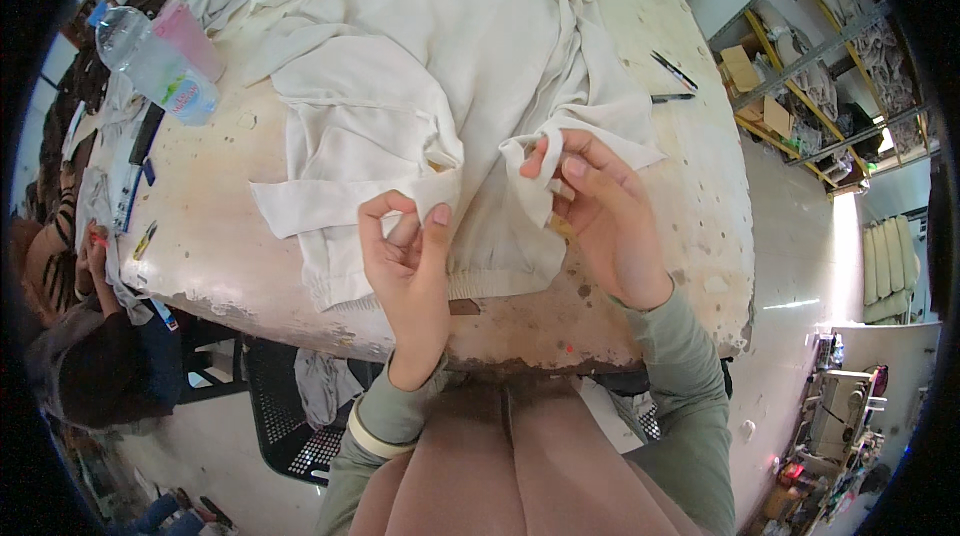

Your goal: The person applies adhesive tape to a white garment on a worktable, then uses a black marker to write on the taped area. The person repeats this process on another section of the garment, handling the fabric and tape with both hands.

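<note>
A cream-white garment [470, 31] with a gathered elastic hem lies spread on the worn table [690, 196] in front of me. My left hand [405, 251] is closed, its thumb and fingers pinching the edge of a cuff-like opening on the garment's left part. On the other side my right hand [605, 201] grips a narrow band of the same cloth, which loops over its fingers. Between the hands the cloth parts, and the gathered hem lies below on the tabletop. Folds hide the left fingertips in part.
At the left stand a clear water bottle [160, 66] and a pink cup [190, 41]. Pens [675, 71] lie at the right, a small yellow cutter [145, 240] at the left. Another person [100, 356] works at the left edge. A black crate [285, 416] sits below; shelves [800, 76] stand right.
</note>
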Motion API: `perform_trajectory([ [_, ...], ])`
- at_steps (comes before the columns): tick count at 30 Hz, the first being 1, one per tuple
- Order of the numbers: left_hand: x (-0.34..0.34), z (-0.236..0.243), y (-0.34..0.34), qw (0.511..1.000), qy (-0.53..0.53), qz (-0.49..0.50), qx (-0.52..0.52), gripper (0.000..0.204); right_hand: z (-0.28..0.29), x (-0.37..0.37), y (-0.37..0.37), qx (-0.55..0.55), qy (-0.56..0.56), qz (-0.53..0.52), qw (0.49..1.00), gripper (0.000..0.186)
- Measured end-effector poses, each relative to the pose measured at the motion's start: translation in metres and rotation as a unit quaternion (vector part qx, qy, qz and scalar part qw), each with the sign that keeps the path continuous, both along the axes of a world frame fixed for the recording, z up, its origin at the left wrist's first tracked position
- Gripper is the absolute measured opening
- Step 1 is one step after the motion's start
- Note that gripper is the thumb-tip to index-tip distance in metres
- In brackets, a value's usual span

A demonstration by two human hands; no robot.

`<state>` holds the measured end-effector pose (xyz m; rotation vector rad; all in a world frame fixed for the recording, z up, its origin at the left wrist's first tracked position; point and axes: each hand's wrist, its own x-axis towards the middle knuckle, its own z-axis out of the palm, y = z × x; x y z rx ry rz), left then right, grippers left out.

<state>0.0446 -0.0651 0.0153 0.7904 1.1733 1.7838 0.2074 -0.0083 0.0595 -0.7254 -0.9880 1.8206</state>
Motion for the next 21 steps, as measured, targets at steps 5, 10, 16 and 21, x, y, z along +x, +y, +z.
perform_trajectory([
  [5, 0.000, 0.009, -0.005, 1.000, -0.011, -0.012, -0.006, 0.034, -0.004, -0.024, -0.006, 0.021, -0.057, 0.024, 0.998, 0.030],
  [10, 0.001, 0.006, -0.006, 0.995, 0.093, -0.003, 0.031, 0.026, -0.010, -0.040, -0.011, 0.091, -0.076, -0.002, 0.993, 0.035],
  [16, 0.005, -0.010, -0.003, 0.978, 0.184, 0.033, 0.090, 0.030, -0.016, -0.043, -0.014, 0.116, -0.076, -0.006, 0.990, 0.028],
  [21, 0.004, -0.015, -0.004, 0.960, 0.278, 0.010, 0.016, 0.023, -0.018, -0.043, -0.014, 0.209, -0.176, -0.064, 0.960, 0.020],
])
